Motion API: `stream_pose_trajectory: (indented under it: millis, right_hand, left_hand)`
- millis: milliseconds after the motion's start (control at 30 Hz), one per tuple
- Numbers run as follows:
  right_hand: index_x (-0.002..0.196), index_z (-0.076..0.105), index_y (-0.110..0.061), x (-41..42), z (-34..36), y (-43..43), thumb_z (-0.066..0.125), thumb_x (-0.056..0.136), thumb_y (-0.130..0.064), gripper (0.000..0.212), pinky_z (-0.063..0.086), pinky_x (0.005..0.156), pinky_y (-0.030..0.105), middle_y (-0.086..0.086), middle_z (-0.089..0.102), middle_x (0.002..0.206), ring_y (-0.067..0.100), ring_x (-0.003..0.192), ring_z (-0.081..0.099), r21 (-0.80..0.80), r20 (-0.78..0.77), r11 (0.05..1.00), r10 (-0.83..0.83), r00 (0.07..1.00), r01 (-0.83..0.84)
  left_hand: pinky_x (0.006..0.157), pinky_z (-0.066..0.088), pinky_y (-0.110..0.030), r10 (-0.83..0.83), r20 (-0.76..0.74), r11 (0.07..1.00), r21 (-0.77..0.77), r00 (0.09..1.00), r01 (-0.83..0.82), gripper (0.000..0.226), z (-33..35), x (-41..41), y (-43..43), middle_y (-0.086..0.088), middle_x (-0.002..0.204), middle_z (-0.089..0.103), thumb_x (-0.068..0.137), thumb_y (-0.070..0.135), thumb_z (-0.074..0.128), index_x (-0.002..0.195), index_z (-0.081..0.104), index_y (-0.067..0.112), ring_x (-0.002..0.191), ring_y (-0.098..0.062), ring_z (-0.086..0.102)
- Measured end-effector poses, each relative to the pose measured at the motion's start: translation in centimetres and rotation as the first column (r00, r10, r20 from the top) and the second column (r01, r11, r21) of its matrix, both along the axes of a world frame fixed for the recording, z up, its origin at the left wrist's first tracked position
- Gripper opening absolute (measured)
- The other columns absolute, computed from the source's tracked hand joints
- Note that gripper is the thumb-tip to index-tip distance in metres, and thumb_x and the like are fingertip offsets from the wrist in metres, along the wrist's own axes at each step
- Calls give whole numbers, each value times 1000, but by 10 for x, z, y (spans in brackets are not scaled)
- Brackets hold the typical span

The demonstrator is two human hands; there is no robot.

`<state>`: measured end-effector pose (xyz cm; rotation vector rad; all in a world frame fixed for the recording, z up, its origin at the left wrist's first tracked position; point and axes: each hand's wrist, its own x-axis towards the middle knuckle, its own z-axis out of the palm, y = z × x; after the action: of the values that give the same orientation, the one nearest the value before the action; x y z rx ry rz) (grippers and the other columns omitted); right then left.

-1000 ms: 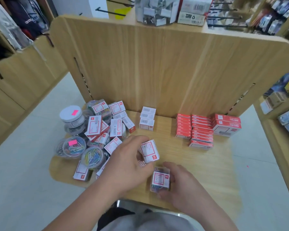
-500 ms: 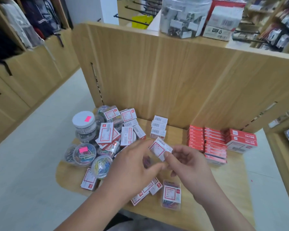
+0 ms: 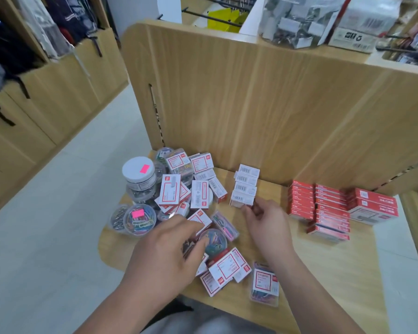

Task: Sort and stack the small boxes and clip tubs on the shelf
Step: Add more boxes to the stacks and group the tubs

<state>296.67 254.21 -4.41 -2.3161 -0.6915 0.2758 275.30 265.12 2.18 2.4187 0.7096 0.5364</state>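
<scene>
On the wood-grain shelf (image 3: 323,273), the right hand (image 3: 268,222) pinches a small white card box (image 3: 241,201) at the near end of the barcoded stack (image 3: 246,180); half a second ago both hands held it mid-air. Left of the stack, the left hand (image 3: 164,256) curls over a round clear tub (image 3: 215,242), grip unclear.

your open lane on the shelf (image 3: 328,273) is front right, and a bare strip runs between the white box stack (image 3: 245,186) and the red boxes (image 3: 323,210). the heap of boxes and tubs (image 3: 176,189) blocks the left; the back panel (image 3: 251,104) walls the rear. a clear box (image 3: 264,284) sits at the front edge.
</scene>
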Motion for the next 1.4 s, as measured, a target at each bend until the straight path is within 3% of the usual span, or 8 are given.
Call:
stream_pose_trajectory:
  millis: [200, 300, 500, 667, 767, 933, 1067, 1400]
  right_hand:
    - [77, 61, -22, -6, 5, 0, 72, 89, -35, 21, 40, 60, 32, 1, 58, 75, 13, 65, 55, 13, -25, 1000, -25, 999, 25]
    - [103, 73, -17, -13, 20, -21, 74, 89, -34, 22, 51, 70, 35, 0, 66, 83, 13, 74, 61, 36, -67, 999, -33, 997, 35]
    - [107, 76, -20, -60, 31, -76, 77, 86, -35, 26, 53, 82, 36, -8, 62, 97, 18, 92, 63, -107, 127, 994, 30, 991, -16]
    - [115, 74, -24, -121, 45, -59, 69, 87, -41, 33, 46, 95, 27, -6, 62, 114, 12, 110, 58, 58, 138, 998, -16, 990, 8]
    - [123, 69, -30, -138, 41, -58, 73, 87, -43, 38, 48, 101, 37, -6, 58, 127, 11, 122, 52, 33, 87, 995, -97, 991, 94]
    - [130, 64, -27, -152, 32, -63, 74, 79, -48, 55, 50, 101, 48, -2, 49, 143, 16, 137, 41, 51, 144, 996, -83, 986, 77]
    - [124, 62, -26, -164, 31, -43, 77, 71, -54, 62, 40, 110, 41, 3, 53, 141, 21, 139, 41, -53, 144, 998, 26, 989, -19]
    - [114, 58, -36, -142, 26, -42, 79, 79, -33, 41, 49, 81, 36, -17, 64, 102, 15, 97, 56, -124, 166, 991, -26, 986, 47]
  left_hand:
    - [55, 49, -39, 36, 0, 998, -60, 999, -36, 11, -8, -12, -2, 12, 76, 52, 85, 35, 70, 93, 70, 27, 64, -6, 47]
    - [58, 50, -38, 37, 24, 996, -87, 999, -35, 13, -10, -22, -4, 15, 78, 48, 85, 35, 68, 96, 71, 29, 66, -4, 45]
    - [60, 52, -32, 94, 70, 984, -157, 993, -82, 32, -22, -59, 7, 17, 98, 53, 77, 55, 72, 99, 66, 33, 70, 0, 55]
    - [64, 46, -13, 98, 76, 967, -241, 992, -77, 49, -22, -80, 16, 19, 119, 53, 68, 60, 80, 108, 63, 36, 88, -4, 62]
    - [66, 42, -6, 16, 38, 971, -240, 999, -7, 47, -30, -94, 24, 19, 117, 55, 68, 45, 91, 101, 59, 36, 92, 1, 62]
    - [54, 48, -25, 12, -171, 993, -112, 985, -31, 51, -52, -105, 39, 24, 117, 48, 66, 49, 88, 98, 50, 39, 88, 1, 62]
    - [54, 50, -35, -17, -221, 996, -94, 975, -3, 44, -66, -101, 50, 20, 108, 46, 76, 45, 82, 98, 44, 38, 84, -10, 62]
    - [64, 53, -37, 61, -158, 979, -181, 986, -89, 42, -75, -98, 36, 18, 110, 50, 79, 31, 77, 109, 47, 35, 87, -10, 65]
